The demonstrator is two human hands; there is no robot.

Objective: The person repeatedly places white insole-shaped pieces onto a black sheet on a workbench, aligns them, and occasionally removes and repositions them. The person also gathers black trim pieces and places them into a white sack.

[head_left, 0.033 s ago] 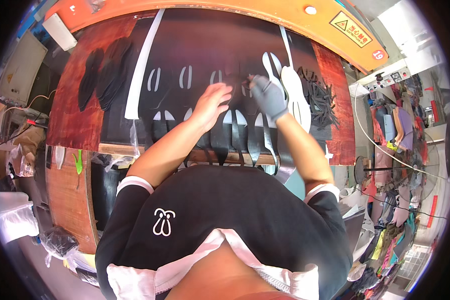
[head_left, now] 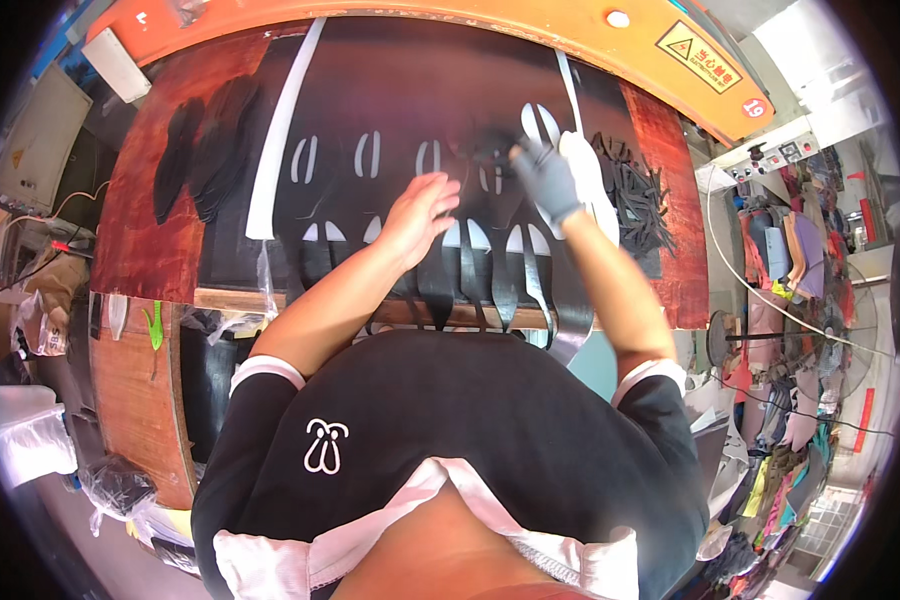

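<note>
While the black shirt with white trim (head_left: pixel 490 400) fills the nearest part of the view, a row of long, dark, tapering pieces with whitish rounded tips (head_left: pixel 435 285) lies just beyond it, along the front of the reddish-brown table (head_left: pixel 130 230). Both bare forearms reach over this edge. The left hand (head_left: pixel 422 215), ungloved, has its fingers loosely bent and appears to hold nothing, above the broad black sheet (head_left: pixel 370 80) that covers the middle of the table. To its right, the right hand (head_left: pixel 548 185), in a grey glove, curls its fingers inward; a dark blur lies beside the fingertips, and I cannot tell whether anything is gripped.

Just right of the glove lies a long white sole-shaped piece (head_left: pixel 582 160), and past that a tangled heap of thin black strips (head_left: pixel 633 195). Across the sheet run pairs of pale, narrow, curved shapes (head_left: pixel 375 153) (cut openings or laid pieces, I cannot say which). A long white strip (head_left: pixel 280 150) crosses the sheet's left side, with a group of black sole-shaped pieces (head_left: pixel 225 150) beyond it on the left. Farthest off stands the orange metal machine body (head_left: pixel 550 20).

The step in hand looks like handling small parts on the sheet; the next move calls for precise fingertips, since the pale shapes sit close together.
</note>
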